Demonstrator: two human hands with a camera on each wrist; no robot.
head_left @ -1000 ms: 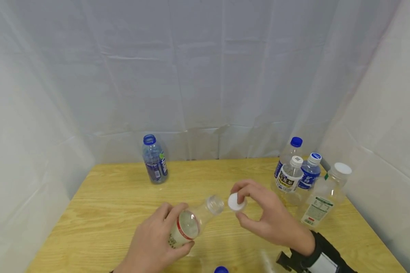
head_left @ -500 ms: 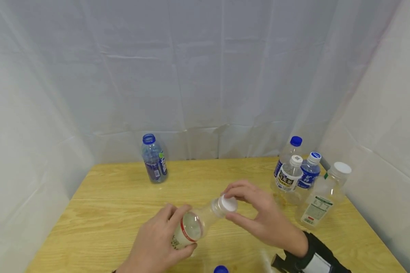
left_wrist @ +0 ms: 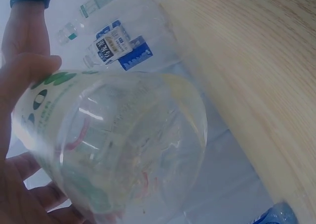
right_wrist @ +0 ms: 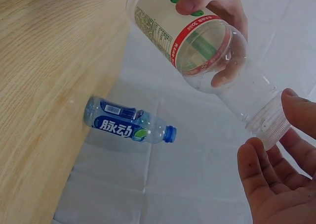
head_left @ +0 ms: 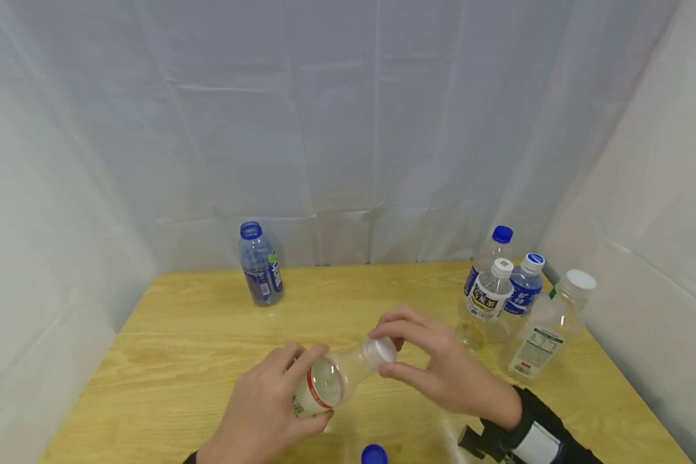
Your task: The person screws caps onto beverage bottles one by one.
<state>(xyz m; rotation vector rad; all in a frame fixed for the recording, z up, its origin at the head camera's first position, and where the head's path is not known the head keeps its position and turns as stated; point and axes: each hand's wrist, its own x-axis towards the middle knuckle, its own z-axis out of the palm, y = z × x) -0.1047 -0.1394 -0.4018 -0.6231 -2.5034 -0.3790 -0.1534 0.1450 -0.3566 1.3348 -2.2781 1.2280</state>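
Observation:
A clear plastic bottle (head_left: 350, 368) with a cream label and red band is tilted above the table, its neck toward the right. My left hand (head_left: 267, 399) grips it round the label, thumb and fingers on opposite sides. The white cap (head_left: 385, 350) sits at the bottle's mouth, pinched between the thumb and fingers of my right hand (head_left: 435, 361). In the right wrist view, fingertips (right_wrist: 254, 152) lie against the ribbed edge of the cap (right_wrist: 271, 127). The left wrist view looks at the bottle's clear base (left_wrist: 148, 150).
A blue bottle (head_left: 261, 267) without a cap stands at the back left. Several capped bottles cluster at the right, among them a white-capped one (head_left: 548, 328) and a tea bottle (head_left: 490, 293). A blue cap (head_left: 374, 454) shows at the front edge of the view.
My right hand has moved left and brought the white cap from beside the bottle onto its mouth. The left hand keeps its grip, shifting only slightly.

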